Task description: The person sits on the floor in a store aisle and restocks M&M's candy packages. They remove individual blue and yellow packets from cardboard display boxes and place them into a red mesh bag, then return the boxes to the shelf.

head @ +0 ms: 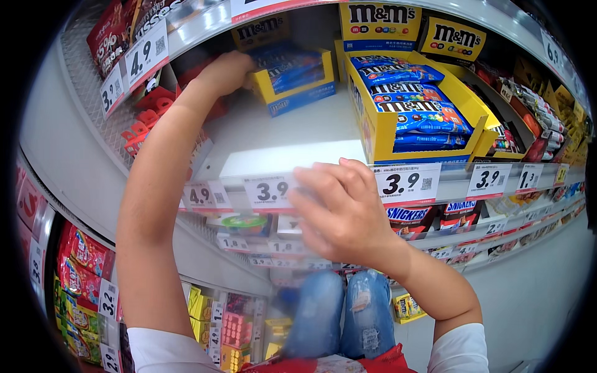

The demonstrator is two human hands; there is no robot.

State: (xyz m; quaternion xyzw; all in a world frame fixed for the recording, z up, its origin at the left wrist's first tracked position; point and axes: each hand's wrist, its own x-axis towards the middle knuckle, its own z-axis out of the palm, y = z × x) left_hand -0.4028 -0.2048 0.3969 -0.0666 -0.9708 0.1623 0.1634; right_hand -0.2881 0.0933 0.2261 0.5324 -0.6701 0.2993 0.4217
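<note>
My left hand reaches deep onto the white shelf and grips the left side of a yellow-and-blue M&M's display box. Blue candy packets lie inside that box, and some of my fingertips are hidden at its edge. Blurred, my right hand hangs in front of the shelf's price-tag strip, fingers apart and holding nothing. To the right stands a larger open M&M's box, stacked with blue M&M's packets.
Another yellow candy box and wrapped sweets line the shelf's right side. Red packages sit at its left, by a mesh divider. Snickers bags show below. A yellow candy box rests on the floor beside my knees.
</note>
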